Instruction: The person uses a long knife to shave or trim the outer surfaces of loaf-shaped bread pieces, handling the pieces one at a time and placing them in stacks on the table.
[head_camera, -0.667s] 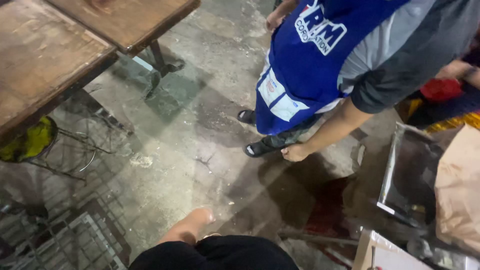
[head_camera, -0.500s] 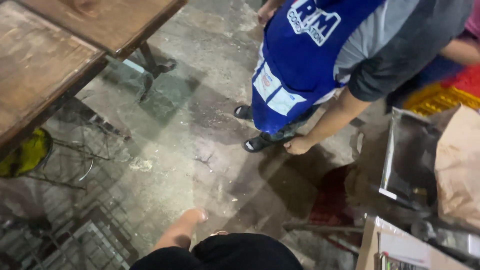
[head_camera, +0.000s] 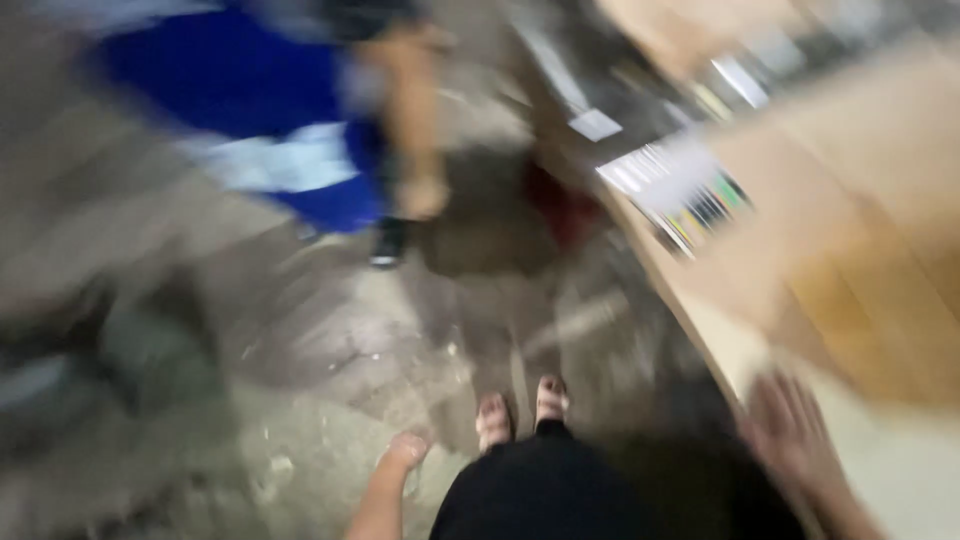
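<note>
Right hand (head_camera: 795, 430): fingers spread, flat on cardboard box (head_camera: 850, 260) edge; likely light, stiff, grip at corners. Left hand (head_camera: 408, 450): empty, blurred, fingers unclear.

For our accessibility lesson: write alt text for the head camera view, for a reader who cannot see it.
Blurred view down at a person's right hand resting on a brown cardboard box, while the left hand hangs empty over the concrete floor. A co-worker in a blue apron stands ahead.
</note>
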